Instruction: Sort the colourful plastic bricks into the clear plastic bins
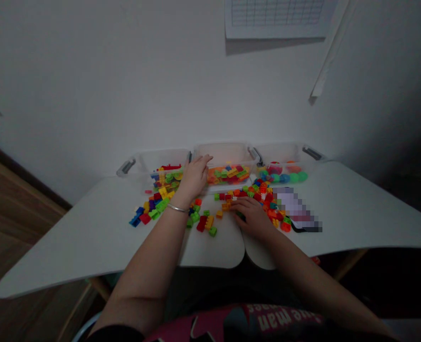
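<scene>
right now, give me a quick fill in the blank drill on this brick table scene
1. The left hand reaches to the ___ of three clear bins.
2. The right hand lies flat on the ___ table.
3. The left wrist wears a thin ___.
Missing words: middle; white; bracelet

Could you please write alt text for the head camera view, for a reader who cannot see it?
A person's left hand reaches to the rim of the middle clear bin of three at the wall, while the right hand rests flat among loose coloured building blocks on a white table. A silver bracelet circles the left wrist.
</scene>
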A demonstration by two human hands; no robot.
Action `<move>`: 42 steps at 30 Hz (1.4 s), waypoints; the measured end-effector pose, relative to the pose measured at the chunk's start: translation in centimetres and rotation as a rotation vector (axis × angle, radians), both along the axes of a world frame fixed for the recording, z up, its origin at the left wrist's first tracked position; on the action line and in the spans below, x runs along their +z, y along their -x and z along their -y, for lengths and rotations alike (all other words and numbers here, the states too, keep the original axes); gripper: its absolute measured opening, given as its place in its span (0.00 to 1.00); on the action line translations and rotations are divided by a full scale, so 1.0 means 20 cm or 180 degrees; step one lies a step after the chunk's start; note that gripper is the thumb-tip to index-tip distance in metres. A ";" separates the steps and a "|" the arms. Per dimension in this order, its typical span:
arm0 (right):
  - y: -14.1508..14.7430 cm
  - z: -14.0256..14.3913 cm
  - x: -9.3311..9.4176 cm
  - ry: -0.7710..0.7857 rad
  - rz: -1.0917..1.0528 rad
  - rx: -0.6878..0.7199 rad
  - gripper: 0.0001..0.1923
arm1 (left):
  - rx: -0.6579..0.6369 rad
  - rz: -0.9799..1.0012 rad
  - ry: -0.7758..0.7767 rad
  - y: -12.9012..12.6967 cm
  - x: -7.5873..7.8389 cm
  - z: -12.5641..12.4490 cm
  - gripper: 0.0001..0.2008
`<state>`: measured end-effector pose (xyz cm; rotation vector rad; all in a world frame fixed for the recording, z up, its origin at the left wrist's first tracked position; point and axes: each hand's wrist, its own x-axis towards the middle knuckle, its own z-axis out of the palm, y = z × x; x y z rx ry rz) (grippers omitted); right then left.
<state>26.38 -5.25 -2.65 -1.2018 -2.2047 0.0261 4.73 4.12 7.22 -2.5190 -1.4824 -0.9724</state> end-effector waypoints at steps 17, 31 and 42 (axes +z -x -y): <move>0.00 0.00 0.00 -0.0052 0.0003 0.0060 0.12 | -0.0671 -0.1592 0.0310 -0.12 -0.01 0.36 0.09; 0.01 0.01 0.01 -0.0056 0.0082 -0.0023 0.12 | -0.0257 -0.2014 0.1042 -0.08 -0.16 0.33 0.10; 0.01 0.00 0.00 -0.0076 0.0034 -0.0021 0.12 | -0.0150 -0.1704 0.0829 -0.05 -0.21 0.29 0.08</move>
